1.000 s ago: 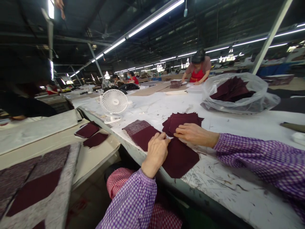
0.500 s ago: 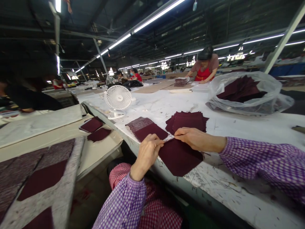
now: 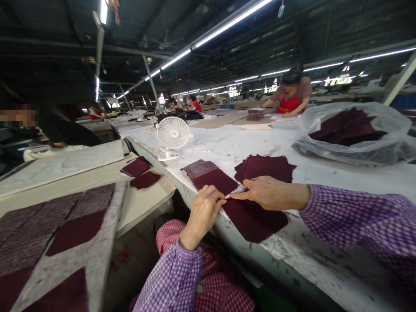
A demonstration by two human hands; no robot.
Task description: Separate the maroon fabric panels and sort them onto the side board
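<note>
A dark maroon fabric piece point(image 3: 255, 223) with cut corners lies at the near edge of the white table, its front part reaching over the edge. My left hand point(image 3: 205, 212) pinches its upper left corner between thumb and fingers. Close beside those fingertips, my right hand point(image 3: 271, 193) lays a stretched index finger along the fabric's top edge, thumb apart; its other fingers are partly hidden. Just behind the hands is another maroon piece with a speckled end point(image 3: 214, 177). A fanned stack of maroon pieces point(image 3: 264, 168) sits behind my right hand.
A white fan point(image 3: 172, 133) stands on the table point(image 3: 221, 141). At the right is a clear plastic bag point(image 3: 354, 154) of maroon pieces. A lower board point(image 3: 107, 225) on the left carries more pieces. A person in a red apron point(image 3: 289, 97) works across the table.
The view has swung slightly left. My right index finger has slid along the fabric edge toward my left hand, and the right thumb has lifted away from it.
</note>
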